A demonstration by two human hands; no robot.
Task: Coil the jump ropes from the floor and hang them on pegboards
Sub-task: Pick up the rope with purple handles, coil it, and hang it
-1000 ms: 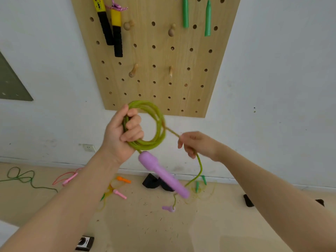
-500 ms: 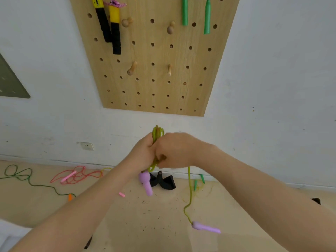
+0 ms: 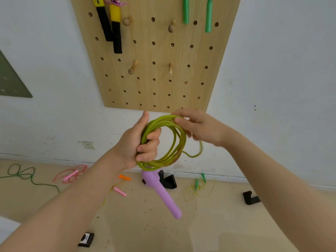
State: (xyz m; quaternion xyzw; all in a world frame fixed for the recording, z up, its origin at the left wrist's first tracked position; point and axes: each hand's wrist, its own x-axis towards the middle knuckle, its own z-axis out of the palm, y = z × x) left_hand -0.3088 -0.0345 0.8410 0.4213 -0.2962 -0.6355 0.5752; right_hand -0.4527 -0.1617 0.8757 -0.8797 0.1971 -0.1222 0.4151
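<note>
Pegboard (image 3: 156,57): wooden, fixed to the wall, directly above both hands; bare pegs stick out of its lower rows, probably where this coil is to hang.
Hung ropes: black-and-yellow handles (image 3: 111,28) at the pegboard's upper left and green handles (image 3: 197,13) at its upper right, so part of the job looks done.
Floor ropes: a dark green rope (image 3: 21,174) and a pink rope (image 3: 71,176) lie loose below and left of the pegboard, not yet coiled.
Green jump rope (image 3: 163,142): gathered into round loops just under the pegboard's bottom edge, kept tidy for hooking on a peg; a short tail droops on its right side.
Purple handle (image 3: 161,193): dangles from the bottom of the coil, below the pegboard.
Left hand (image 3: 138,144): fingers curled tight round the coil's left side, thumb up, bundling the loops.
Right hand (image 3: 198,126): fingers bent, pinching the coil's top right, likely laying on the last turn.
</note>
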